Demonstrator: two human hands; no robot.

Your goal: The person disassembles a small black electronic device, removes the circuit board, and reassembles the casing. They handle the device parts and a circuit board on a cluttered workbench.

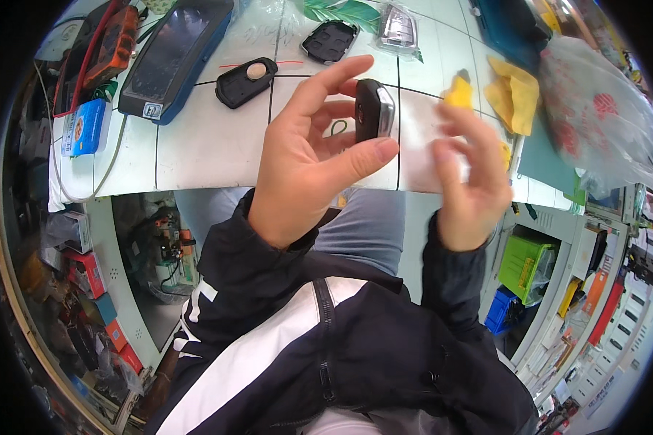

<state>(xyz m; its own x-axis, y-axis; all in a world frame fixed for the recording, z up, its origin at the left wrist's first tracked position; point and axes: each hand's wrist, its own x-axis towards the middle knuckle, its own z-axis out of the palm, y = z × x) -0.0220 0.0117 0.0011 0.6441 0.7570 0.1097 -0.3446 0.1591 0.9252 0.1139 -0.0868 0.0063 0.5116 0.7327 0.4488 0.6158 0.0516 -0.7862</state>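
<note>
My left hand (301,163) holds a black car key fob (368,110) with a silver edge upright, between the thumb and curled fingers. Right of it hovers my right hand (475,188), fingers bent and apart, partly smeared by motion, with nothing visible in them. Beyond the left hand lies a black key fob half (239,90) with a round coin cell (256,70) in it. A black fob cover (329,42) rests farther back, its hollow inner side up. Beside that is a silver-and-black key shell (397,30) in clear plastic.
A blue-edged tablet device (178,54), an orange meter (115,45) and a blue box (88,129) are at the left of the white tiled table (196,156). Yellow cloth (515,94) and a translucent plastic bag (595,109) are at the right. Crates and shelves flank the table below.
</note>
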